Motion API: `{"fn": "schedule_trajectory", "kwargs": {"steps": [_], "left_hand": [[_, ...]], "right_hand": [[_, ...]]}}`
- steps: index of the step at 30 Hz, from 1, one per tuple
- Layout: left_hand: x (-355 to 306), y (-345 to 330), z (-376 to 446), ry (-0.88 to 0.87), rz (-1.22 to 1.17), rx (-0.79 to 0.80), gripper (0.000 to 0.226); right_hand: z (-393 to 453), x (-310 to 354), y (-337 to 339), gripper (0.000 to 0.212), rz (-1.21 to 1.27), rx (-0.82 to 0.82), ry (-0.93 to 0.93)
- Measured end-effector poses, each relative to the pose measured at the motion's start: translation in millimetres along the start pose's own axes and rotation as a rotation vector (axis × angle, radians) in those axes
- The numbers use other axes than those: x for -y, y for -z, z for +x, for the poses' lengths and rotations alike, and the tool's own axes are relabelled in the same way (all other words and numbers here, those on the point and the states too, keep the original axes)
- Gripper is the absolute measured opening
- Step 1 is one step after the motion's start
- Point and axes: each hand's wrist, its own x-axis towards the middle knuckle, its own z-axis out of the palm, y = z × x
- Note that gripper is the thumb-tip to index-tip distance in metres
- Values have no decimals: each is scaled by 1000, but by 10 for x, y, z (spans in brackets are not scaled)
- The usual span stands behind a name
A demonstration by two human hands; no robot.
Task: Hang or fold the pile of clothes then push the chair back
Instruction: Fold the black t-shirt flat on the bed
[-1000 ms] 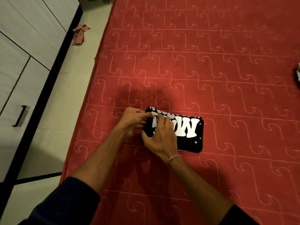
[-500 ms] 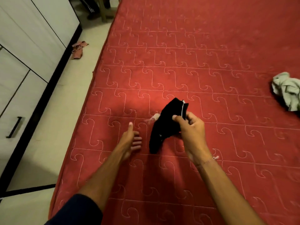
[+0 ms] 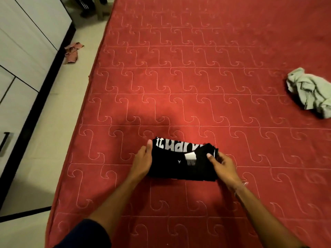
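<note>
Left hand: the left hand (image 3: 142, 161) lay flat against the left end of the folded black garment (image 3: 176, 162), fingers straight and together, fingertips reaching its far left corner.
Right hand: the right hand (image 3: 223, 166) pinched the right end of the garment, thumb on top of the cloth and the other fingers curled at its edge; a thin bracelet (image 3: 240, 187) sat on that wrist.
Sleeves: a dark blue sleeve (image 3: 86, 235) covered the left upper arm at the bottom of the view.
Black garment: it lay as a compact folded rectangle on the bed between the two hands, white lettering showing along its far edge and a small white tag (image 3: 190, 155) showing near the right hand.
Bed: the red quilted cover (image 3: 197, 77) with stitched hook patterns carried the garment close to its near left part.
Grey garment: a crumpled pale grey-green garment (image 3: 309, 93) lay on the bed well apart, at the far right.
Floor: a pale floor (image 3: 44, 131) ran along the left of the bed, with a small crumpled pinkish cloth (image 3: 72, 52) lying on it near the wardrobe.
Wardrobe: a white wardrobe (image 3: 21, 51) with black trim and a dark handle (image 3: 4, 143) stood at the far left.
Chair: what looked like wooden legs (image 3: 100, 8) stood at the top edge beyond the bed corner, too cut off to tell more.
</note>
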Motion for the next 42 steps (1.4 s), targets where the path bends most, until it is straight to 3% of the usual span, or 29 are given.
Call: {"fn": "schedule_trajectory", "kwargs": {"steps": [4,6,13,19,26,31,35,39,42], "left_hand": [[176,-129,-35,-275,355,-248,45],[166,-138,10,-359,424,-379,30],[3,-70,181,-233,29,-333,15],[-89,-194,333,-232,-2,-347,15],[66,-274,402,-214,254,-403,30],[-59,-353,323,-119,647,-562,48],[-168,-547,278,18,698,-504,58],[-225,-580,320,101,609,-443,59],[-261,-492,289,88,506,-412,57]], "right_hand": [[101,-158,-21,56,-608,-228,207],[126,-127,-12,63,-701,-249,222],[212,-93,123,21,-490,-225,324],[269,-76,127,14,-319,-257,272],[327,-100,46,15,-347,-356,237],[333,-135,-53,34,-413,-416,157],[253,-111,-145,57,-655,-359,-65],[315,-140,-192,79,-490,-230,-106],[300,-152,-190,58,-377,-218,-102]]}}
